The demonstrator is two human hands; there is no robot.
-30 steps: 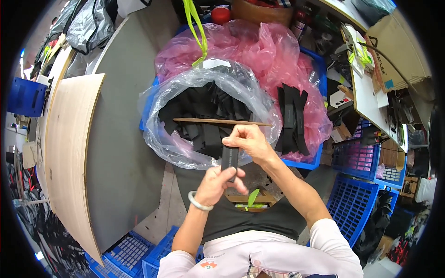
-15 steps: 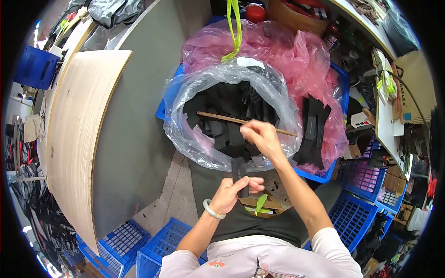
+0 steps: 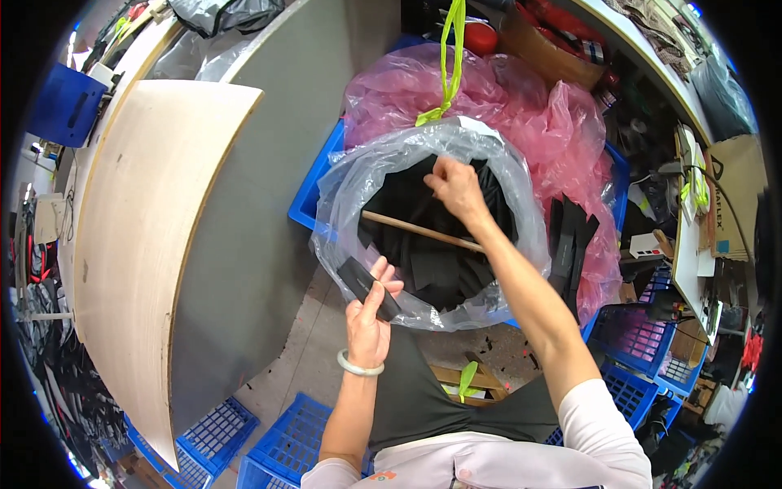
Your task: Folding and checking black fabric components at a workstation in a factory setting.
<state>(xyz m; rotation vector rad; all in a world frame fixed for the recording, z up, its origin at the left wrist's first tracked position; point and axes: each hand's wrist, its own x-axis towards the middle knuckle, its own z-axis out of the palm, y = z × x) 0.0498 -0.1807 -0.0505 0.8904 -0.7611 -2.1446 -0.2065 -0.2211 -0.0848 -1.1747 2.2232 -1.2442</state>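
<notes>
My left hand grips a small flat black piece at the near rim of a clear plastic bag. The bag stands open and is full of several black flat pieces. A thin wooden stick lies across its mouth. My right hand reaches into the far side of the bag, fingers closed down among the black pieces; what they grip is hidden. A bangle sits on my left wrist.
A pink plastic bag fills the blue crate behind, with more black strips at the right. A curved wooden board and grey panel stand left. Blue baskets lie below, cluttered shelves right.
My right hand has gone from the near rim deep into the bag. My left hand has lifted the black piece up and left toward the bag's edge.
</notes>
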